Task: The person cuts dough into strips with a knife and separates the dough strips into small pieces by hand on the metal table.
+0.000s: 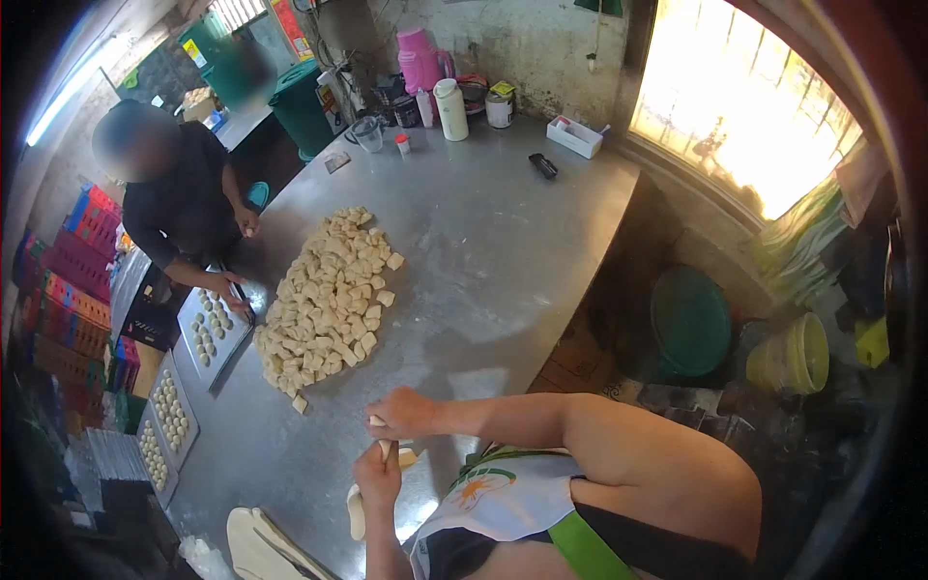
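My right hand point(404, 413) and my left hand point(378, 474) are close together over the metal table, both closed around a narrow strip of dough point(385, 449). A short end of that strip pokes out by my right fingers. Beside my left wrist lies another dough strip point(357, 512), and a small dough piece point(409, 457) rests just right of my left hand. A large heap of cut dough pieces point(324, 300) spreads out beyond my hands. Toward the table's near edge is a folded slab of dough point(266, 546).
Across the steel table point(464, 261), a co-worker point(184, 184) handles a tray point(215, 333) of dough balls. More filled trays point(174, 411) stand at the left edge. Flasks, a white box point(575, 137) and a black object point(543, 166) sit at the back. Buckets are right.
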A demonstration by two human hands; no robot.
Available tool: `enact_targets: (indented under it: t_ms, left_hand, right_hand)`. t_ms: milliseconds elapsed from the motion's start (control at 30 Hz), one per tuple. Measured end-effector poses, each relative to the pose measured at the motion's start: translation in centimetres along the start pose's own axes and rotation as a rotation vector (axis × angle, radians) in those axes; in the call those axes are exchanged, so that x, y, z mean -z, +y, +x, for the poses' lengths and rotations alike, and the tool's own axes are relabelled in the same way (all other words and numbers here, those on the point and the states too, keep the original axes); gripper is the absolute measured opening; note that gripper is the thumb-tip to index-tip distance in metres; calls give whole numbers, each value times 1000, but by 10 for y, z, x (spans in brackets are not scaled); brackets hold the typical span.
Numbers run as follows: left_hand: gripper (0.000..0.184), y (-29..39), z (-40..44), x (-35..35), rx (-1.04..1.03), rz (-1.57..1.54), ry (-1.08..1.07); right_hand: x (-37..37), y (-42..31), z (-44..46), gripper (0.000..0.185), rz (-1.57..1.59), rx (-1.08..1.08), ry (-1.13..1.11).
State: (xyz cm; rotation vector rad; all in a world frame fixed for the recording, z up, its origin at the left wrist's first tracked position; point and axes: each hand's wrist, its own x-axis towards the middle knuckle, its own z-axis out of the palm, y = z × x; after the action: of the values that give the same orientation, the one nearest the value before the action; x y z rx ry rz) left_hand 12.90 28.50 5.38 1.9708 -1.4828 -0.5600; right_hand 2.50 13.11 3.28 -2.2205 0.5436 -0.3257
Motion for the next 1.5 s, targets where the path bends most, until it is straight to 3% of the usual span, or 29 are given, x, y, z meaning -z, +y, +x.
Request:
enact_targets:
  t_ms: [100, 167, 200, 233, 333, 367, 467, 500, 567, 600, 633, 667, 700, 733, 767, 800, 833, 867, 933, 1000, 1100, 1167, 1200, 1233, 1300, 1333, 1400, 1467, 1500]
  left_hand:
    - [23, 18, -10, 16, -190, -157, 33]
    - [23, 12, 0, 27, 57, -518, 180]
    - [23, 9, 2, 31, 187, -702, 256]
    - [23, 6, 2, 32, 187, -706, 280]
    - [16, -6, 22, 19, -280, -305, 565]
    - [16, -20, 23, 17, -267, -309, 587]
    - [22, -75, 31, 21, -258, -435, 86]
    - [22, -82, 28, 11, -252, -432, 105]
    - [22, -79, 23, -13, -31, -352, 129]
    - [22, -75, 20, -12, -20, -348, 155]
    - [23, -69, 16, -7, -95, -90, 36]
    - [24, -63, 11, -1, -163, 172, -94]
    - [24, -55, 7, 5, -151, 180, -81]
    - [25, -46, -3, 11, -71, -56, -46]
    - [26, -36, -5, 16, 1, -294, 6]
    - [28, -30, 0, 19, 63, -530, 70]
    - [28, -32, 0, 13, 81, -518, 91]
    - [27, -39, 1, -1, 40, -546, 282]
    - [26, -50, 23, -20, -84, -588, 664]
    - [26, -63, 26, -14, -157, -472, 593]
    - [27, -76, 23, -11, -311, -242, 447]
    - [27, -78, 14, -37, 110, -252, 320]
    - [26, -77, 15, -44, 318, -256, 257]
    - [26, -61, 12, -43, 323, -251, 269]
    - [28, -15, 2, -22, 199, 226, -36]
    - [28, -7, 4, -11, 196, 234, -29]
    - [29, 5, 0, 4, 162, -90, 83]
    - [30, 0, 0, 7, 136, -255, 154]
    - [30, -10, -1, -2, 55, -266, 322]
  right_hand:
    - [-23, 47, 9, 35, -43, -111, -39]
    - [-27, 43, 15, 36, -80, -141, -61]
    - [-29, 29, 8, 35, -17, -36, 31]
    - [-32, 13, 2, 35, 49, 75, 117]
    - [-19, -29, 9, 34, 140, 279, 173]
    - [-19, -41, 6, 33, 192, 333, 146]
    - [-16, -58, 7, 34, 152, 368, 176]
    - [-14, -61, 9, 35, 60, 342, 241]
    - [-14, -51, 13, 36, -31, 339, 292]
    - [-18, -31, 18, 37, -60, 136, 200]
    - [-16, -20, 22, 38, -93, -63, 111]
    - [-12, -7, 26, 38, -88, -43, 102]
    - [0, 2, 30, 38, -152, -215, -27]
    - [3, 8, 29, 38, -214, -390, -162]
    - [2, 11, 30, 38, -218, -367, -173]
    - [-2, 13, 32, 37, -223, -177, -15]
    - [-14, 13, 27, 36, -204, 4, 135]
    - [-21, 8, 22, 36, -173, 175, 284]
    - [-12, -10, 25, 36, -32, 267, 128]
    - [-1, -32, 16, 36, 234, 392, -190]
    - [6, -33, 21, 34, 186, 432, -81]
    - [7, -27, 25, 33, 158, 454, -14]
    - [1, -15, 27, 34, 87, 329, -52]
    - [-5, 0, 30, 34, 16, 207, -93]
    - [-8, 22, 39, 34, -52, 100, -130]
    - [-4, 33, 42, 33, -117, -1, -149]
    - [-11, 37, 41, 32, -184, -102, -176]
    - [-26, 32, 35, 33, -95, 230, 90]
    - [-34, 30, 31, 34, -47, 388, 220]
